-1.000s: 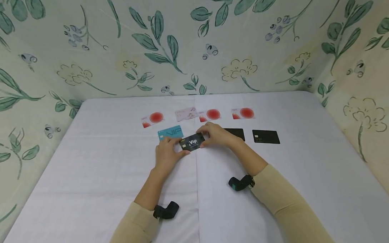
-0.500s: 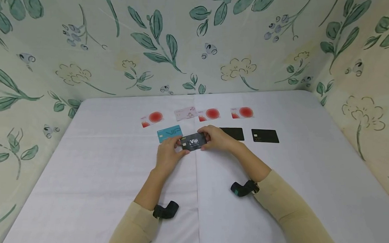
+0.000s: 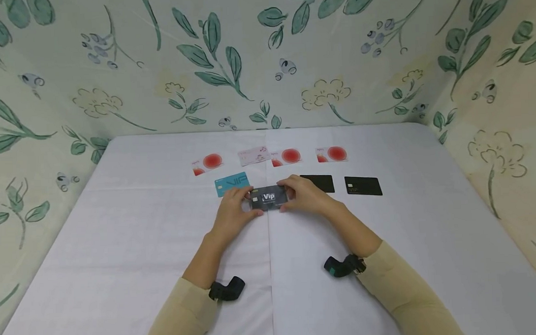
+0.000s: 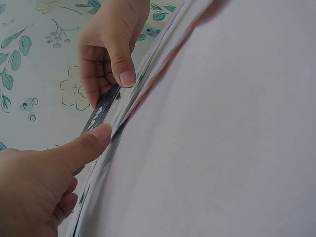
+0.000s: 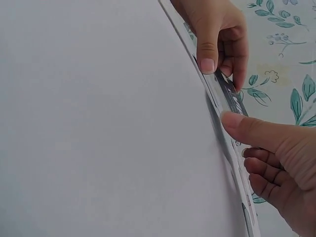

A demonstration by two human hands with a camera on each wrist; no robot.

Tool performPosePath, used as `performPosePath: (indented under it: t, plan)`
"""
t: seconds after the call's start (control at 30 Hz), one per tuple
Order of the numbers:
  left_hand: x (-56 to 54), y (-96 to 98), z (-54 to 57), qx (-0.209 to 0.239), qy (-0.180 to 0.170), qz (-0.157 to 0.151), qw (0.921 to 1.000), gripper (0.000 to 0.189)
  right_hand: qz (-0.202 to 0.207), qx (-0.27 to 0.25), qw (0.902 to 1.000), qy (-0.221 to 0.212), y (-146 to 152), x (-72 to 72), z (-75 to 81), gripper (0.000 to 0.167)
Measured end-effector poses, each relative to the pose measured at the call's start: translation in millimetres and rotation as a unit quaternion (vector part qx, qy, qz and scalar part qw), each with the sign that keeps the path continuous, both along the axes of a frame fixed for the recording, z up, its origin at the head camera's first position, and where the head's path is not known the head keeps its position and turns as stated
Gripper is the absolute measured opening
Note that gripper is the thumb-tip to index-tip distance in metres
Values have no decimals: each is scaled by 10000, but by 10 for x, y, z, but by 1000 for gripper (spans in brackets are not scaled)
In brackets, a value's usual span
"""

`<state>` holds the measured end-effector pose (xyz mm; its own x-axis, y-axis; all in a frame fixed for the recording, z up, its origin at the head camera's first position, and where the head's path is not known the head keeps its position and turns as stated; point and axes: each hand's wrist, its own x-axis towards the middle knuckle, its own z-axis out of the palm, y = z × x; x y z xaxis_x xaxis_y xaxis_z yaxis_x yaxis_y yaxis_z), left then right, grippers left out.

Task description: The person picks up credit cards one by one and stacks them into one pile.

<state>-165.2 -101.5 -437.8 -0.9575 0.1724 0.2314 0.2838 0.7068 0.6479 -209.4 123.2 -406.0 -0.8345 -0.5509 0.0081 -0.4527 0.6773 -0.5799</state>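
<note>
Along the bottom of the head view, beige sleeves (image 3: pixel 182 313) and black wrist cameras (image 3: pixel 228 288) were seen above the white-clothed table (image 3: pixel 119 232). At the centre of the frame, the dark Vip card (image 3: pixel 269 198) was held between two hands: its left end was pinched by thumb and fingers of the left hand (image 3: pixel 234 208), its right end likewise by the right hand (image 3: pixel 305 195); whether the table was touched by it could not be told. The step in hand was judged to be the lining-up of this card, and a level, even release seemed called for next. Just behind, a blue VIP card (image 3: pixel 230 182) was seen to the left and two black cards (image 3: pixel 363 186) to the right, one partly hidden by the right hand. Farther, in the upper middle, three red-circle cards (image 3: pixel 332 154) and a pink card (image 3: pixel 254 155) were laid in a row before the leafy backdrop (image 3: pixel 246 55). No container was seen.
</note>
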Motion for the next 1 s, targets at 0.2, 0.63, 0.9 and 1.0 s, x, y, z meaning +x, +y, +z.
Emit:
performPosePath:
  t: [0.2, 0.63, 0.9, 1.0]
  plan:
    - [21, 3, 48, 71, -91, -282, 9995, 67, 17, 53, 9999, 106, 79, 75, 66, 63]
    - [79, 122, 114, -72, -198, -817, 9964, 64, -48, -156, 9999, -35, 286, 243, 43, 63]
    - [164, 203, 130, -315, -459, -1037, 9930, 65, -60, -130, 9996, -224, 394, 365, 8, 63]
    - [185, 224, 128, -315, -536, -1139, 9915, 65, -62, -55, 9997, -242, 425, 407, 9, 63]
